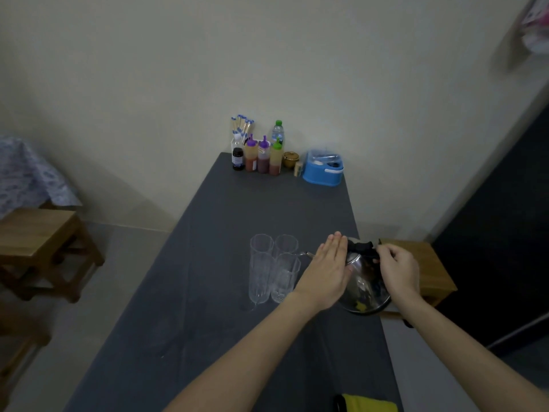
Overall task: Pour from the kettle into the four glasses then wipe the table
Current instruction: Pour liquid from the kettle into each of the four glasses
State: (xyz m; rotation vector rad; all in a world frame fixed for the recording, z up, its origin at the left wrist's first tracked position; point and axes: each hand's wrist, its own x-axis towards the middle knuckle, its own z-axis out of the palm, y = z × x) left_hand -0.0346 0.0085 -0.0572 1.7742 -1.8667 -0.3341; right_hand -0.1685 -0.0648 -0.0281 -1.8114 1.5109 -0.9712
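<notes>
Head view, pouring stage. My right hand (398,273) is closed on the black handle (361,248) of the stainless-steel kettle (361,288), which sits tilted at the right edge of the grey table (184,307), its spout (307,254) aimed at the four glasses (274,267). My left hand (328,270) lies flat, fingers extended, against the kettle's rounded side, holding nothing. The polished shell will likely be slick and, if full, heavy, so I judge the handle the safe hold and the palm only a steadier. The glasses are tall, faceted, thin and clear, grouped two by two, touching or nearly so; they look tippable and fragile. Whether liquid flows is hard to tell in this dim light. A yellow cloth (368,402) lies at the near edge.
</notes>
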